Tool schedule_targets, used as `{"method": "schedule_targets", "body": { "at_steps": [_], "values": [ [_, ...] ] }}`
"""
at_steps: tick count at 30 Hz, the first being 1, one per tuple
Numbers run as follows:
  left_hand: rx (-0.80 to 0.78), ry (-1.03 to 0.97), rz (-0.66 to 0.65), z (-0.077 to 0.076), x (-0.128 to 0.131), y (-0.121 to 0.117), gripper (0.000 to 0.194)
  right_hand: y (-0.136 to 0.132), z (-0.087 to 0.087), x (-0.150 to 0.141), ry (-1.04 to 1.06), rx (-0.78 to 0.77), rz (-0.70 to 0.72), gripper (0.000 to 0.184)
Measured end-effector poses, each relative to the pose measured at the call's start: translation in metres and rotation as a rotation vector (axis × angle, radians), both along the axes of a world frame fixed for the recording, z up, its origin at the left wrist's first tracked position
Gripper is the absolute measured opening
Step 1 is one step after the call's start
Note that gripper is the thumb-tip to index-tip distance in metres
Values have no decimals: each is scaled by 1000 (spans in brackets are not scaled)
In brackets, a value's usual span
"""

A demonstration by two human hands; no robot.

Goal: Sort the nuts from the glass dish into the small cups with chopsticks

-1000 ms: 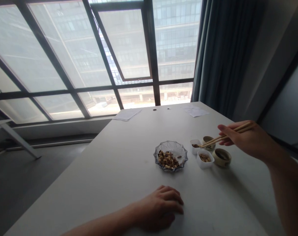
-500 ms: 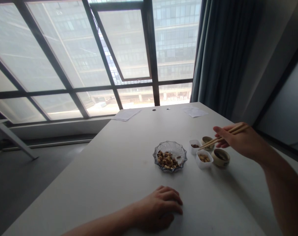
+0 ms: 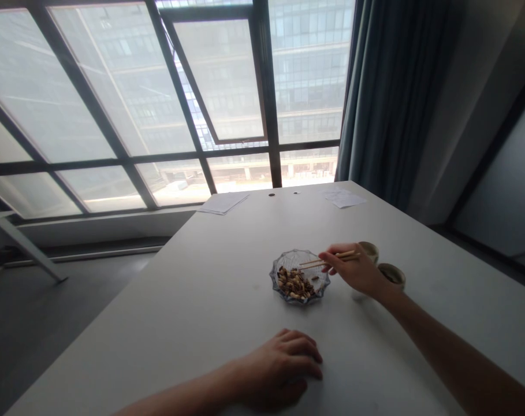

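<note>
The left hand (image 3: 288,367) lies palm down on the table (image 3: 193,312), fingers loosely apart, nothing seen in it. Just beyond it sits the glass bowl (image 3: 303,256), with pieces (image 3: 294,283) (pale and dark ones mixed) heaped toward the hand's side. At the bowl's right rim, the right hand (image 3: 355,270) pinches chopsticks (image 3: 349,255), tips over the pieces; contact is too small to tell. Two cups (image 3: 394,277) stand just right of that hand, partly hidden.
</note>
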State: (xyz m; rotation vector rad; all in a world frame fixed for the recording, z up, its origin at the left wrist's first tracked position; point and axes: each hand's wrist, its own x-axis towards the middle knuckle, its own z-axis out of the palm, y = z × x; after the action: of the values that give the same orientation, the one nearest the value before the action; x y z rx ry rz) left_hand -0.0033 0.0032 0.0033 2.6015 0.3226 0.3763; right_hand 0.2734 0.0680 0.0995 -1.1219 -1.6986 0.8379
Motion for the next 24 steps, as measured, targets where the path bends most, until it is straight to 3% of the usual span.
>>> {"method": "schedule_targets", "body": {
  "at_steps": [7,13,16,21,24],
  "values": [
    [-2,0,-6,2,1,0,37,8,-23,-11,20,-60,-7,54],
    [-4,20,-5,4,2,0,36,12,-26,-8,38,-17,-66,58],
    [-2,15,-6,4,2,0,36,10,-13,4,33,21,-122,56],
    [1,8,-8,3,1,0,36,-3,26,39,81,38,-253,55],
    [-2,14,-12,3,1,0,37,-13,45,61,8,44,-357,50]
  ]
}}
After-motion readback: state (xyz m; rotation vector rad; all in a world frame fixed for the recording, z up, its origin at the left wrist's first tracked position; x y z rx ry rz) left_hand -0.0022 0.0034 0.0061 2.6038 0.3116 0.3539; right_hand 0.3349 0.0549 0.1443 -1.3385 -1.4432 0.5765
